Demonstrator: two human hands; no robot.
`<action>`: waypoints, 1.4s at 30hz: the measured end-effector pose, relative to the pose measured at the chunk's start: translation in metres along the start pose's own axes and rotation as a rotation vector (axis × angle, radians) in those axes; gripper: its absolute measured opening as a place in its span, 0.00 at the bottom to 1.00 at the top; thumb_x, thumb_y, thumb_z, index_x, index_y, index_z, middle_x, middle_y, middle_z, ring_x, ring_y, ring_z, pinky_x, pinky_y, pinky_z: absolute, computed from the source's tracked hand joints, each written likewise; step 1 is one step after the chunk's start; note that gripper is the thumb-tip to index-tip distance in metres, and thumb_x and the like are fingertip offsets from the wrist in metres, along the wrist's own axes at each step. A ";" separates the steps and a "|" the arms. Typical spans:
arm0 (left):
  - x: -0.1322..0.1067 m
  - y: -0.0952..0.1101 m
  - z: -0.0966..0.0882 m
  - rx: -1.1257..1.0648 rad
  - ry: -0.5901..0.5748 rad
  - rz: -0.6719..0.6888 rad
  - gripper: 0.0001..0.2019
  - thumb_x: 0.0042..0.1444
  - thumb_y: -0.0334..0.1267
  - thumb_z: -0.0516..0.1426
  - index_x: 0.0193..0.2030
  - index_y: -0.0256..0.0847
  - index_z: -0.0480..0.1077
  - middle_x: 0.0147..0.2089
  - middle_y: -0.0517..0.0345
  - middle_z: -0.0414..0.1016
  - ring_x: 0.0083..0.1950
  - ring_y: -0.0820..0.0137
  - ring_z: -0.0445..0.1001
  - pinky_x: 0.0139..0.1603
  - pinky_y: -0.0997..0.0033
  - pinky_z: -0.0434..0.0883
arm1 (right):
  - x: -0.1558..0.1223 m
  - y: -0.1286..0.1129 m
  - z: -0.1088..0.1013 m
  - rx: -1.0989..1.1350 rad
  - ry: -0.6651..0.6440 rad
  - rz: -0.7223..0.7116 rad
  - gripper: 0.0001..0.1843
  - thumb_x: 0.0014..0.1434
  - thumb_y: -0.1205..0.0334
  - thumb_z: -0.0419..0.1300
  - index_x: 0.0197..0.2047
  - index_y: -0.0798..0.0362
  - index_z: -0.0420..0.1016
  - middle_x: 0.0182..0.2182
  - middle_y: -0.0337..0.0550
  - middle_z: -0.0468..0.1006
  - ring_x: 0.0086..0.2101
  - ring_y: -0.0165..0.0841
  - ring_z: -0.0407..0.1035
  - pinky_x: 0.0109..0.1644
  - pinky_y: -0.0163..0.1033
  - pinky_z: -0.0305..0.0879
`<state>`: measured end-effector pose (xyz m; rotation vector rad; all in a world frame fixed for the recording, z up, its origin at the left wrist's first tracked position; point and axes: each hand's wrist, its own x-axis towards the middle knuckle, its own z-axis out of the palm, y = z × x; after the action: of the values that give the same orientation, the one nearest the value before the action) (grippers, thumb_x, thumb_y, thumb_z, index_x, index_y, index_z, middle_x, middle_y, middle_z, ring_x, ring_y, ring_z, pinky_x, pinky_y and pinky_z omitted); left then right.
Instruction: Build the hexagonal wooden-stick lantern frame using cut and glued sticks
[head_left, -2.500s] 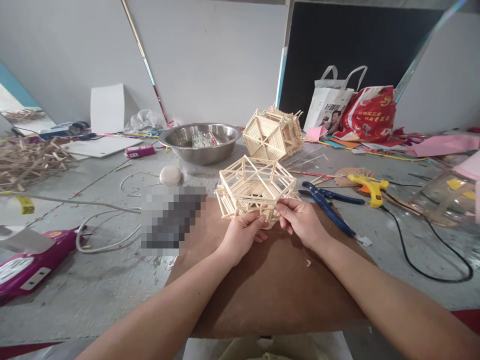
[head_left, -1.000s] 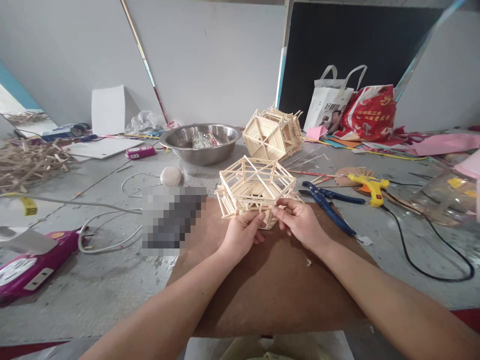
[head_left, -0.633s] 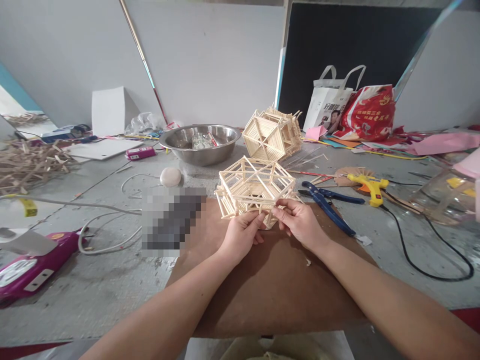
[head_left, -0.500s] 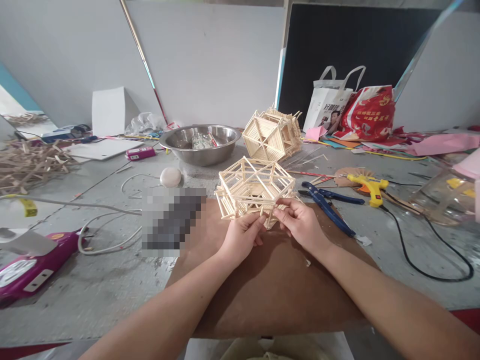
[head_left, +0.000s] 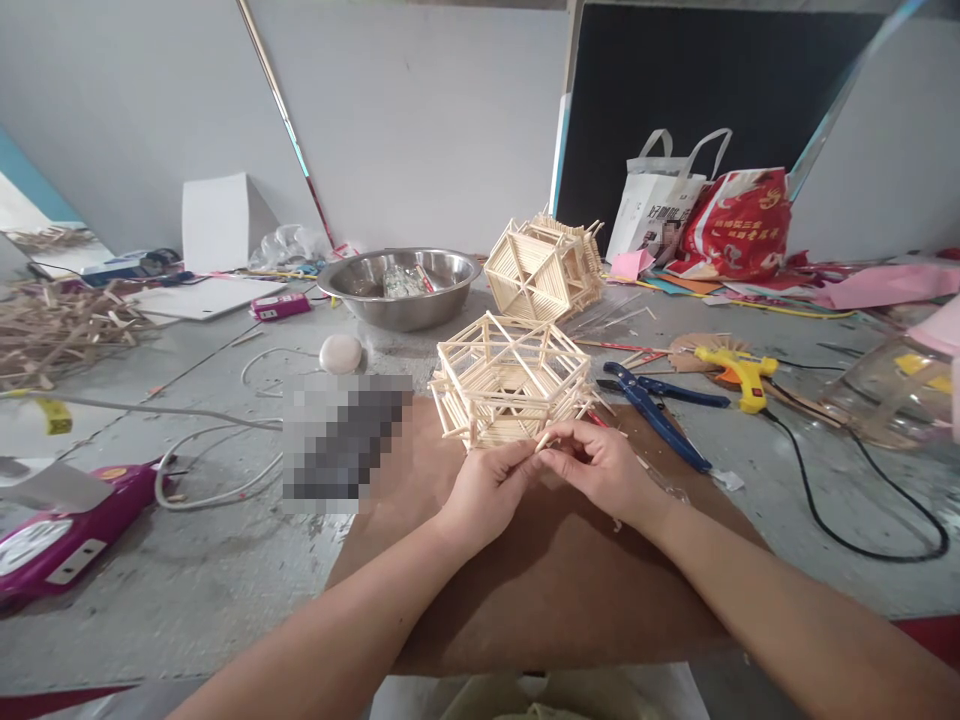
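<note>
In the head view my left hand (head_left: 489,492) and my right hand (head_left: 600,466) meet just in front of an open hexagonal frame (head_left: 516,375) built of thin wooden sticks. Both hands are closed in a pinch, fingertips together around a short wooden stick (head_left: 543,441), of which only a small end shows. My fingers cover the frame's lower near edge, so I cannot tell whether they touch it. The frame rests on a brown board (head_left: 480,600). Behind it stands a second, fuller stick structure (head_left: 541,268) with slatted sides.
Blue-handled cutters (head_left: 664,420) and a yellow glue gun (head_left: 742,375) with a black cord lie at right. A steel bowl (head_left: 405,310) stands behind. Left are a purple power strip (head_left: 97,540), white cable and a stick pile (head_left: 67,330). Bags (head_left: 742,225) stand at back right.
My hands have drawn slightly down and away from the frame's near edge, and their fingertips have come together. The right hand has let go of the frame's side. The frame stays in place.
</note>
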<state>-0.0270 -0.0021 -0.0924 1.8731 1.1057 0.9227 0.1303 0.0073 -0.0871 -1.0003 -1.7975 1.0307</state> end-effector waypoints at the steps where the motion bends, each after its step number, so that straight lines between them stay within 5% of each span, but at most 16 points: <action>1: 0.000 0.000 0.000 0.022 -0.006 -0.004 0.15 0.55 0.44 0.48 0.33 0.36 0.70 0.24 0.61 0.66 0.27 0.76 0.62 0.29 0.79 0.61 | 0.000 0.000 0.000 0.007 0.004 0.003 0.09 0.51 0.58 0.55 0.33 0.54 0.69 0.19 0.34 0.64 0.21 0.25 0.58 0.25 0.31 0.57; 9: -0.002 0.007 -0.003 0.185 -0.021 0.042 0.17 0.56 0.44 0.46 0.23 0.36 0.65 0.20 0.63 0.57 0.25 0.77 0.57 0.27 0.78 0.57 | 0.001 -0.003 -0.002 0.126 -0.016 0.048 0.07 0.51 0.60 0.55 0.29 0.55 0.67 0.17 0.32 0.61 0.17 0.21 0.52 0.19 0.28 0.51; 18: 0.000 0.014 -0.004 -0.147 -0.066 -0.003 0.14 0.55 0.43 0.47 0.33 0.36 0.70 0.27 0.61 0.67 0.29 0.74 0.63 0.32 0.76 0.61 | 0.002 -0.006 -0.002 0.167 -0.002 0.051 0.07 0.51 0.59 0.54 0.28 0.55 0.66 0.15 0.30 0.57 0.16 0.21 0.51 0.19 0.28 0.49; 28: 0.008 0.004 -0.010 -0.027 0.079 -0.110 0.14 0.55 0.43 0.47 0.26 0.37 0.66 0.18 0.66 0.56 0.22 0.77 0.56 0.24 0.78 0.55 | 0.010 0.008 -0.012 -0.131 -0.176 0.040 0.14 0.54 0.55 0.51 0.29 0.56 0.70 0.26 0.42 0.75 0.29 0.30 0.67 0.34 0.35 0.62; 33: 0.009 0.002 -0.011 -0.023 0.070 -0.093 0.14 0.55 0.43 0.47 0.26 0.37 0.65 0.18 0.66 0.56 0.22 0.77 0.57 0.25 0.78 0.56 | 0.013 0.007 -0.009 -0.248 -0.086 -0.083 0.12 0.51 0.59 0.54 0.38 0.54 0.71 0.38 0.43 0.74 0.40 0.32 0.67 0.45 0.37 0.60; 42: 0.011 0.001 -0.009 -0.022 0.109 -0.126 0.13 0.54 0.44 0.47 0.28 0.38 0.66 0.18 0.65 0.58 0.20 0.77 0.56 0.22 0.78 0.57 | 0.019 0.011 -0.014 -0.379 -0.178 -0.135 0.16 0.52 0.60 0.53 0.44 0.54 0.70 0.43 0.45 0.74 0.44 0.33 0.66 0.48 0.38 0.59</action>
<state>-0.0309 0.0096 -0.0855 1.7314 1.2587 0.9701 0.1385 0.0316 -0.0876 -1.0150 -2.2316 0.7279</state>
